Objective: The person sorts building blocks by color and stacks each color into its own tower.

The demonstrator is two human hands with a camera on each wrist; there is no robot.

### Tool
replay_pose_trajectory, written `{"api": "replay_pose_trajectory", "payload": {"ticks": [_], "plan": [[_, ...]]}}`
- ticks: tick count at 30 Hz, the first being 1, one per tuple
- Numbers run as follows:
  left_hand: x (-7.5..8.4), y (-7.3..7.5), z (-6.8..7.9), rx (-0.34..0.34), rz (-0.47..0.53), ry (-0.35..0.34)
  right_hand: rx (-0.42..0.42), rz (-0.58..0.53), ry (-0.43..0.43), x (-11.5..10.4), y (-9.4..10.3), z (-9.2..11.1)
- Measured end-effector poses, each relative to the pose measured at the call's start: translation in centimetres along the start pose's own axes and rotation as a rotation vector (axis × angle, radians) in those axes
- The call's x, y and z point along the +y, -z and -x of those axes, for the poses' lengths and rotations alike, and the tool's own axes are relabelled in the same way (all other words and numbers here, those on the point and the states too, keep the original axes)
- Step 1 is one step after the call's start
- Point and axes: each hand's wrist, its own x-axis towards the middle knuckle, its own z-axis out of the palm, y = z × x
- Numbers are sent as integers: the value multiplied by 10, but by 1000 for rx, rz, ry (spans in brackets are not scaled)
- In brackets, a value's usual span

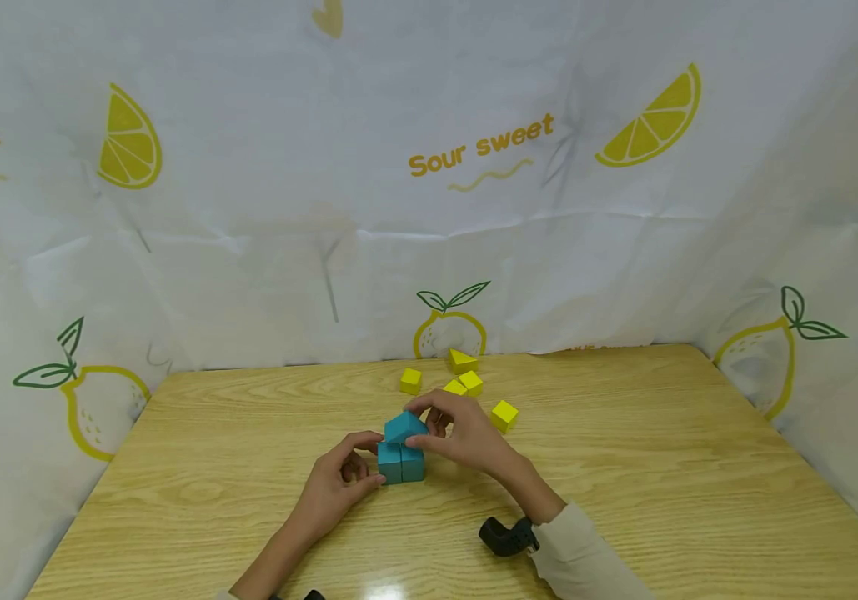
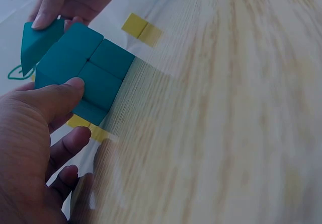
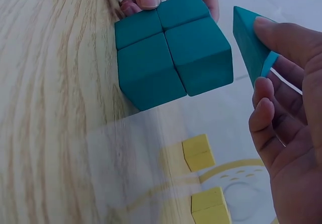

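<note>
Blue-green cubes [image 1: 389, 469] stand in a two-by-two stack on the wooden table [image 1: 211, 483]. At the stack's left side my left hand [image 1: 334, 483] grips it, thumb on the near face and fingers behind. My right hand [image 1: 466, 433] pinches a blue triangular block [image 1: 403, 427] between thumb and fingers just above the stack. A gap separates this block from the top cubes in the right wrist view. The seams between the cubes [image 3: 146, 68] look nearly closed there. Part of the stack's right side is covered by my right hand in the head view.
Behind my right hand lie several yellow blocks: a triangular block [image 1: 463, 361], a cube [image 1: 410, 381] to the left, another cube [image 1: 504, 416] nearer on the right, and a pair partly hidden by the hand. A white lemon-print cloth [image 1: 286, 275] hangs at the table's back edge.
</note>
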Motion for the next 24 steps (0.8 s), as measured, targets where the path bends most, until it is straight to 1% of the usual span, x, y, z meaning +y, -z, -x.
{"api": "replay_pose_trajectory", "payload": {"ticks": [4,13,15,21,24], "plan": [[0,0,0,-5,10,2,-31,9,54,-2,0,-1],[3,-1,0,4,1,41,-84,16,86,-4,-5,-2],[8,-1,0,4,-3,42,-93,18,91,-4,-6,-2],[33,4,-1,-12,17,24,-108,44,80,-3,-6,-1],[37,5,-1,-14,19,24,-117,49,82,-2,-7,-1]]}}
